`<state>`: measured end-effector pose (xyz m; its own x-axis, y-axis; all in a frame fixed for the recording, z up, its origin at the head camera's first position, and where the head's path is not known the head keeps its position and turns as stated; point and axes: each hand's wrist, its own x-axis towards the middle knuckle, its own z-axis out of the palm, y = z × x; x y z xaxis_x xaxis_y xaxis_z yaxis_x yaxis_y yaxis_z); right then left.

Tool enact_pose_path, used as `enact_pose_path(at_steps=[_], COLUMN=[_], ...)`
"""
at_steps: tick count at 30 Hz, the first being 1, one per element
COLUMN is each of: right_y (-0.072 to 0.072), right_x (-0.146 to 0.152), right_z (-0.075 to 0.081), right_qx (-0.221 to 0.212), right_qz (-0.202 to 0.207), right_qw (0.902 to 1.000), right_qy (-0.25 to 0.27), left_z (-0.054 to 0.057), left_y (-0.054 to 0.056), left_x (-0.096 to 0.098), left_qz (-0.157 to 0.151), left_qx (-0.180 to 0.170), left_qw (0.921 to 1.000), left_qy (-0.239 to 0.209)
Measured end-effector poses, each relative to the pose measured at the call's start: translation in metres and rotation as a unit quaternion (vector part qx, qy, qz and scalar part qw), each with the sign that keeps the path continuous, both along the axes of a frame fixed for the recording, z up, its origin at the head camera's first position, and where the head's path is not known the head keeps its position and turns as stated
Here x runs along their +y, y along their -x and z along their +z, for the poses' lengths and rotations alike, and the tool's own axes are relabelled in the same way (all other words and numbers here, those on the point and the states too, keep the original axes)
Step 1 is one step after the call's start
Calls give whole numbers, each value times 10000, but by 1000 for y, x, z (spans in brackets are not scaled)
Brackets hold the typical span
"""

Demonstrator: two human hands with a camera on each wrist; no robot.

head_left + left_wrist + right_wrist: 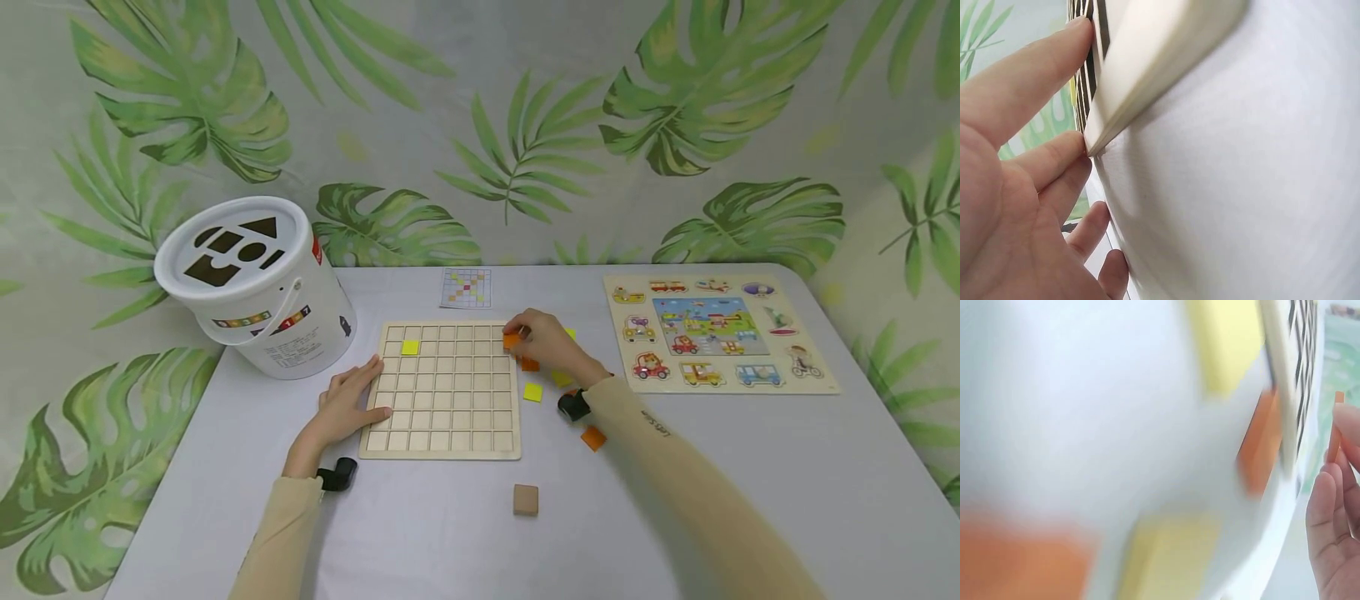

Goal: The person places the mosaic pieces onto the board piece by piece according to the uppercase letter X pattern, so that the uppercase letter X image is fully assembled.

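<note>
My right hand (551, 343) pinches an orange square tile (511, 341) over the upper right corner of a wooden grid board (442, 400). The right wrist view shows that tile (1334, 440) edge-on between thumb and fingers. A yellow tile (410, 347) lies in a cell near the board's upper left. At the board's left edge rests my left hand (345, 406), its fingers extended and its thumb over the surface. Loose beside the board's right edge are a yellow tile (532, 392), an orange tile (530, 365) and others partly hidden by my right hand and wrist.
A printed grid card (467, 287) lies behind the board. The white bucket (300, 337) with a shape-sorter lid stands at left. A picture puzzle board (780, 379) lies at right. Nearer me are a brown wooden block (526, 500) and an orange tile (593, 438).
</note>
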<state>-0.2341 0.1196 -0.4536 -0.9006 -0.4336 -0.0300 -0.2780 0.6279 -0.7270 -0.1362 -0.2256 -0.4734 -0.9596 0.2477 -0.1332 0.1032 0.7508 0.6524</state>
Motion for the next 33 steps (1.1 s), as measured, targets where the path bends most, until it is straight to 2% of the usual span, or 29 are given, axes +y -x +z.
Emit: enact_pose_path(at_steps=[10,18,23,28,33], right_y=[1,4,4,3,0], right_x=[-41,-51,-51,-45,-24], right_z=[-2,-7,-7,-3,3], right_qx=[-78,64,53,-68,-83], right_qz=[232,174,160,210,-205], right_qw=[9997,9992,9992,9996,9985], right_qy=[-37,-352,-350,-149,505], left_z=[-1,1,0,0,0], left_y=[0,0,-1,0,-1], left_x=[0,0,0,0,1], left_qz=[13,45,52,36,13], left_qx=[-8,-36,-40,-25,-7], left_qw=[10000,10000,10000,10000,9999], left_qy=[-37,-27,-59,-84,-114])
